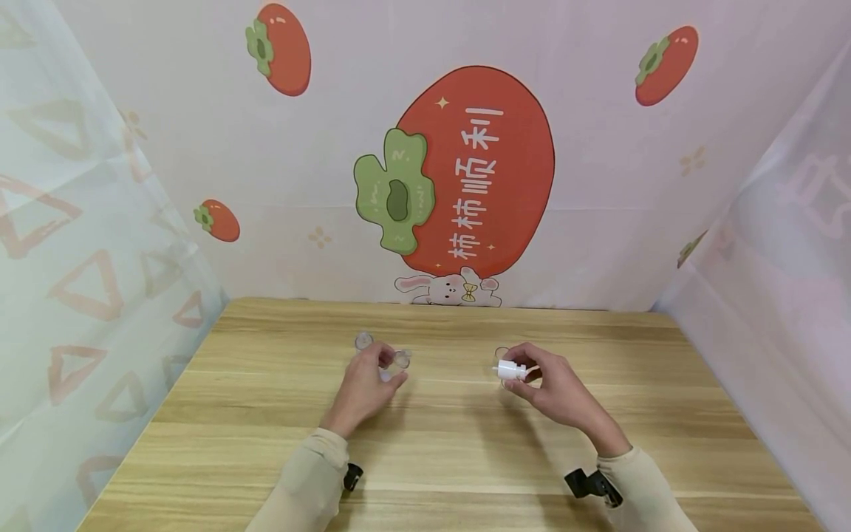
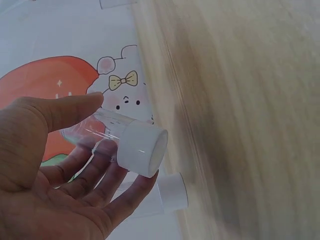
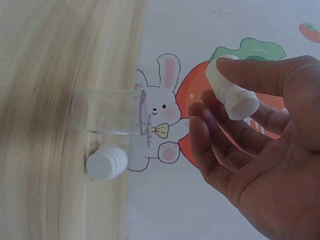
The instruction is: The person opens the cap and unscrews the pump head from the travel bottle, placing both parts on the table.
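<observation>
My left hand [image 1: 366, 384] holds a clear bottle with a white base [image 2: 144, 148], gripped between thumb and fingers. Its clear mouth [image 1: 402, 359] faces up, and the white end points down towards the table. Behind it stands a second similar bottle [image 1: 363, 340]; in the left wrist view its white base [image 2: 173, 191] shows past my fingers. My right hand [image 1: 555, 384] pinches a small white pump head [image 1: 511, 370], raised off the table and lying sideways. Near that hand, the right wrist view shows a clear cylindrical cover [image 3: 107, 112] and a white ridged cap [image 3: 106, 163] on the table.
The wood-grain table [image 1: 439, 458] runs back to a printed cloth [image 1: 572, 244] with persimmon and rabbit pictures. Cloth sides hang at left and right. A black wrist mount [image 1: 594, 488] sits at the right sleeve, another [image 1: 353, 476] at the left.
</observation>
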The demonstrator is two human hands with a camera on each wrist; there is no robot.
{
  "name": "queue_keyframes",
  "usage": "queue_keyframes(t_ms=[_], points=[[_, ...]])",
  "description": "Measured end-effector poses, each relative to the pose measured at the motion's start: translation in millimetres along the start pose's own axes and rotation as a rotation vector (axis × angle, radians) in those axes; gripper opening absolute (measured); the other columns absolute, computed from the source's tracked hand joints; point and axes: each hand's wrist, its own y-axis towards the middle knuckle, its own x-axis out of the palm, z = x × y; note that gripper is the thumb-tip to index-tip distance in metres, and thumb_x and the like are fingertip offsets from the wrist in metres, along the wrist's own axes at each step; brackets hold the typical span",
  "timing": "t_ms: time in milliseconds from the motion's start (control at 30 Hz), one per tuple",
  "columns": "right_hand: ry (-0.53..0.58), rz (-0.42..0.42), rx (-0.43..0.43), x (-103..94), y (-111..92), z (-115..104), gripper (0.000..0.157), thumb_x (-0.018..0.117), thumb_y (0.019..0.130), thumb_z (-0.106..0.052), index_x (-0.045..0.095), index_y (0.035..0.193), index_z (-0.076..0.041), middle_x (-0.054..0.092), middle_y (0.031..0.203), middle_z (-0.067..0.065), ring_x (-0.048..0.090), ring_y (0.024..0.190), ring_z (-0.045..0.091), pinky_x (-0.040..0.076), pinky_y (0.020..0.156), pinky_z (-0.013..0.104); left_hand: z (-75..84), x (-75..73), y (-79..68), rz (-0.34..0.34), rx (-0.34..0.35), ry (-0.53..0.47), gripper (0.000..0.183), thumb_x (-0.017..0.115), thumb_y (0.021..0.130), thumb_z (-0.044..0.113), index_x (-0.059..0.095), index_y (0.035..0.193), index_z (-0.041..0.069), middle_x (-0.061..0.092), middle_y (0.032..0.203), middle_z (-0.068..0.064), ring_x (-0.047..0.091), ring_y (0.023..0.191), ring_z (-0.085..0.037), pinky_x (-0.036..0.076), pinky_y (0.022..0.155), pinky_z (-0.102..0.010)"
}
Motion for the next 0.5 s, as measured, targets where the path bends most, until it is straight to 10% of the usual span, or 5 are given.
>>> queue_keyframes(t_ms=[500], points=[[0.016, -0.022, 0.005, 1.3, -0.1, -1.9, 0.030, 0.077, 0.088, -0.003, 0.063, 0.113, -0.013, 0.066, 0.100, -0.004, 0.062, 0.086, 0.014, 0.056, 0.076, 0.034, -8.1, -0.8, -0.5, 0.037, -0.020, -0.010, 0.034, 0.085, 0.082, 0.012, 0.063, 0.106, 0.002, 0.065, 0.097, -0.009, 0.061, 0.090, -0.025, 0.052, 0.081, -0.042]])
